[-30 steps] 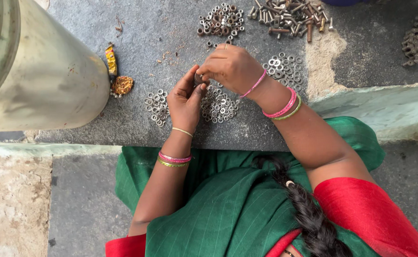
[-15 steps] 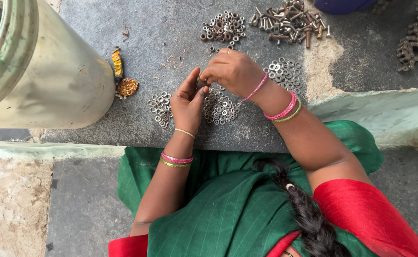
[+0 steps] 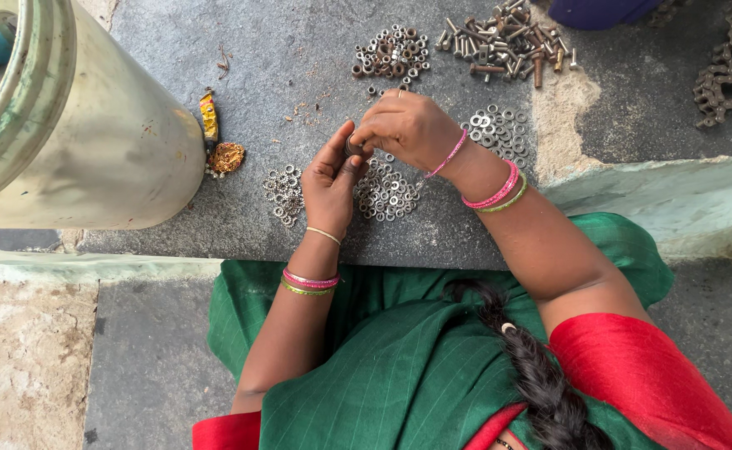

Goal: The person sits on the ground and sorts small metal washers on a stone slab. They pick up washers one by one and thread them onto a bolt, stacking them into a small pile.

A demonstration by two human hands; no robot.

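Over a grey stone slab (image 3: 216, 50), the left hand (image 3: 330, 179) and right hand (image 3: 405, 127) meet, fingertips pinching what looks like a small metal ring (image 3: 354, 148), mostly hidden. A heap of silvery steel washers (image 3: 387, 192) lies just beneath; rusty bolts (image 3: 503, 42) lie farther off.

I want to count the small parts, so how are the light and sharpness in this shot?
Head view: soft, even daylight, no harsh shadows or glare; the washers and bolts look sharp; the left hand and right hand hide some pieces.
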